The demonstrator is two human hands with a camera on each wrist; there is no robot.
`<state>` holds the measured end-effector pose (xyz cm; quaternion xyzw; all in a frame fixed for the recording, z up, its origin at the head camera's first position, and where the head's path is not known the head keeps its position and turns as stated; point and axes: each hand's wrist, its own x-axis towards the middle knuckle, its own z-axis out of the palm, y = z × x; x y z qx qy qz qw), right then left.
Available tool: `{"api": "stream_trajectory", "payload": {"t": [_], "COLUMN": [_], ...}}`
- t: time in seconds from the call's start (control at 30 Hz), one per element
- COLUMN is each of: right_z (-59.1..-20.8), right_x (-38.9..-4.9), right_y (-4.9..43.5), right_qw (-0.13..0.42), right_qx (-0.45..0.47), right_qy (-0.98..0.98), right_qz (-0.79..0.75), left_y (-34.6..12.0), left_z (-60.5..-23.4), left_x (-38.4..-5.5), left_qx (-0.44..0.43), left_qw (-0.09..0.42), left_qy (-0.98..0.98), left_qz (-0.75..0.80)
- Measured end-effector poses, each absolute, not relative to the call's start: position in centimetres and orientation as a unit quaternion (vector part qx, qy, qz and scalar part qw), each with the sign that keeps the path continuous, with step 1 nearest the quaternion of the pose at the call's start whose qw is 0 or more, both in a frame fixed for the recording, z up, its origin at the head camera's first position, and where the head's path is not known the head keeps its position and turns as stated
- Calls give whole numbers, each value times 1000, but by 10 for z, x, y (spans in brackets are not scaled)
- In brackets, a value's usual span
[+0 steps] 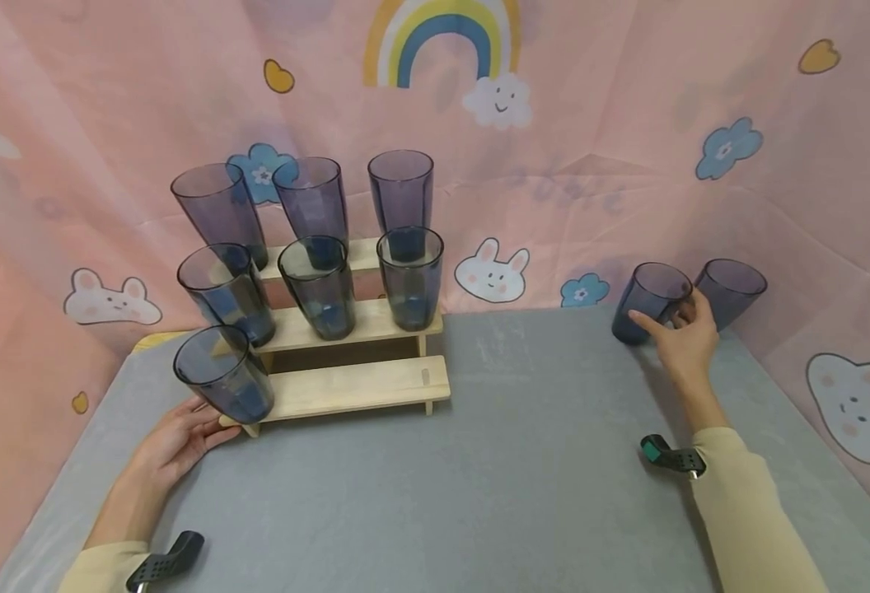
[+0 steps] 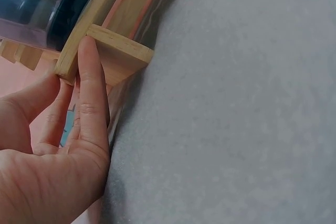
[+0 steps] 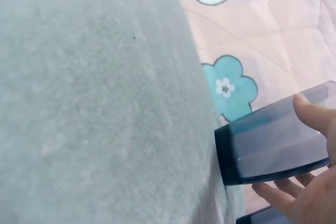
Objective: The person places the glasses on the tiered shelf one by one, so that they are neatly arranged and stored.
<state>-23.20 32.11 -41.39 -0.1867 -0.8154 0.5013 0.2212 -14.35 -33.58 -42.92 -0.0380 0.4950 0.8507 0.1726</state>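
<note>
On the right of the head view, my right hand [image 1: 689,339] holds a bluish-purple tumbler [image 1: 646,301] around its side. The thumb lies on one side of the tumbler [image 3: 273,142] and the fingers on the other, its dark base at the grey cloth. Beside it stands a second tumbler [image 1: 727,292], partly behind the fingers. At the left, my left hand [image 1: 175,441] pinches the end of a stepped wooden rack's lowest board [image 1: 361,385]. Its thumb is at the board's end [image 2: 65,72] and a finger lies underneath. One tumbler [image 1: 227,375] stands on that board's left end.
The rack's middle board [image 1: 364,323] carries three tumblers, among them a right-hand one [image 1: 410,280]. Three more stand on the top board [image 1: 364,254]. Grey cloth [image 1: 479,494] covers the table, and a pink printed curtain [image 1: 591,123] hangs behind and at both sides.
</note>
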Motion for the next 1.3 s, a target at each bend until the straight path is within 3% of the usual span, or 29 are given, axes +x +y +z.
{"api": "stream_trajectory", "payload": {"t": [0.6,1.3], "right_z": [-388,-377], "right_x": [-196,-180], "right_y": [287,227], "right_qw": [122,140], "right_qx": [-89,45], "right_qy": [-864,-836], "right_qz": [479,528], "left_y": [-335,-334], "left_z": [-428,-426], "left_x": [-141,-142], "left_qx": [-31,-33], "left_qw": [176,173], "left_qy": [497,499], "left_qz": [849,849]}}
